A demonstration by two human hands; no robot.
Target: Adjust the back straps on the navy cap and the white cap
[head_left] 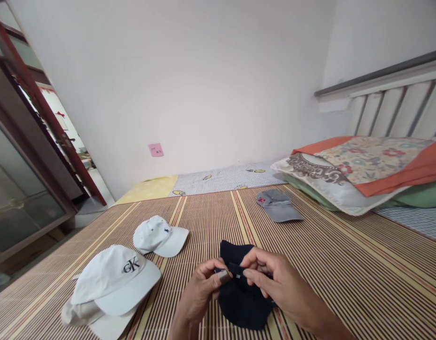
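Note:
A dark navy cap [244,304] lies on the striped bamboo mat in front of me, with its back strap raised between my hands. My left hand [205,285] pinches the strap's left end, where a metal-looking piece [223,276] shows at the fingertips. On the other side, my right hand [267,274] grips the strap between thumb and fingers. A small pale mark shows on the strap between them. The cap's underside is partly hidden by my fingers.
To the left sit a white cap with black letters [113,278], a beige cap [79,314] under it, and a smaller white cap [157,236]. A grey cap [278,205] lies farther back. Pillows [331,184] fill the right rear; a wall [204,85] stands behind.

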